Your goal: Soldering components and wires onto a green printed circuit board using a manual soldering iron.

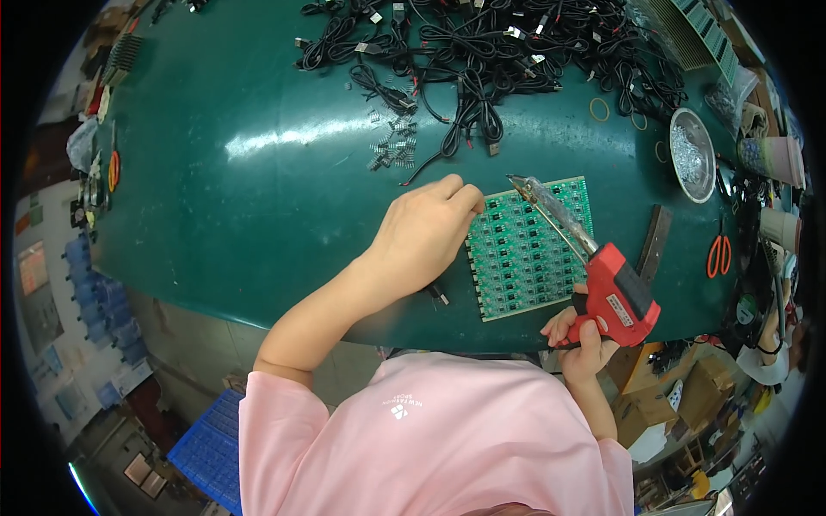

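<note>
A panel of small green circuit boards (pixel 529 249) lies flat on the green table in front of me. My left hand (pixel 428 225) is closed in a pinch at the panel's upper left corner; the fingers hide whatever they hold. Below its wrist, part of a black cable with a plug (pixel 440 296) shows. My right hand (pixel 585 340) grips a red soldering gun (pixel 624 301) at the panel's lower right. The gun's long metal barrel slants up and left across the panel, and its tip (pixel 514 179) is over the top edge, apart from my left fingertips.
Bundled black cables (pixel 482 43) are heaped at the far side. Small metal parts (pixel 394 146) lie scattered left of them. On the right are a metal bowl (pixel 692 155), a dark flat bar (pixel 656 243) and orange-handled scissors (pixel 719 255). Another orange-handled tool (pixel 114 170) lies far left.
</note>
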A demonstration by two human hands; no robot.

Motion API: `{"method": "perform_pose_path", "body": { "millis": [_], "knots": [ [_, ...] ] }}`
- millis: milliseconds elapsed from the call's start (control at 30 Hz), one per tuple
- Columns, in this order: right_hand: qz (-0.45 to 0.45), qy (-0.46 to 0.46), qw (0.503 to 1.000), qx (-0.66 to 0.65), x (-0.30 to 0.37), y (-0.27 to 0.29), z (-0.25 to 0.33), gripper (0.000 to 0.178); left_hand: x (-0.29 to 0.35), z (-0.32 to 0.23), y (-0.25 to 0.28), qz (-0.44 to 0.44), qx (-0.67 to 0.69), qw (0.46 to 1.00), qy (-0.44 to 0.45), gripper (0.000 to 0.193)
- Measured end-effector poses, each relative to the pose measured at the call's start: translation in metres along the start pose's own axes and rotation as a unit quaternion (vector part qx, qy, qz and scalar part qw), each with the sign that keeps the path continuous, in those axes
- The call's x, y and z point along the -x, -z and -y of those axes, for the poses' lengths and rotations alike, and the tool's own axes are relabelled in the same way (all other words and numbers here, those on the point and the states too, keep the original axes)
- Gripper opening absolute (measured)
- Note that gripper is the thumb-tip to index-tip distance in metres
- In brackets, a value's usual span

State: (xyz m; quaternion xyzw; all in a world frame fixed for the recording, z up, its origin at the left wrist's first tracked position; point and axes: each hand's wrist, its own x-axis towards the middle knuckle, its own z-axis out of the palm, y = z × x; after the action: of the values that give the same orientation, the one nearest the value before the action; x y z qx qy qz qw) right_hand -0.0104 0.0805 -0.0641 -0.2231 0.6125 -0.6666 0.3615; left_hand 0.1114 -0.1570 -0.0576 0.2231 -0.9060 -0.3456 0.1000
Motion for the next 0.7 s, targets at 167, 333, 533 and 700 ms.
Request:
{"method": "perform_pose_path", "body": {
  "millis": [167,333,533,700],
  "knots": [
    [0.007,-0.032,0.999,0.0,0.016,0.011,-0.004,0.052,0.0,0.001,0.001,0.002,0.04,0.999,0.017,0.009],
    [0.032,-0.05,0.998,0.021,0.026,0.017,-0.005,0.051,-0.001,0.002,0.002,0.008,0.045,0.999,0.024,0.01],
    [0.023,-0.063,0.998,0.01,0.026,0.014,-0.005,0.046,-0.001,0.003,-0.001,0.012,0.051,0.998,0.026,0.009],
    [0.024,-0.072,0.997,0.012,0.025,0.011,-0.001,0.043,0.0,0.004,0.001,0.027,0.056,0.998,0.023,0.009]
  ]
}}
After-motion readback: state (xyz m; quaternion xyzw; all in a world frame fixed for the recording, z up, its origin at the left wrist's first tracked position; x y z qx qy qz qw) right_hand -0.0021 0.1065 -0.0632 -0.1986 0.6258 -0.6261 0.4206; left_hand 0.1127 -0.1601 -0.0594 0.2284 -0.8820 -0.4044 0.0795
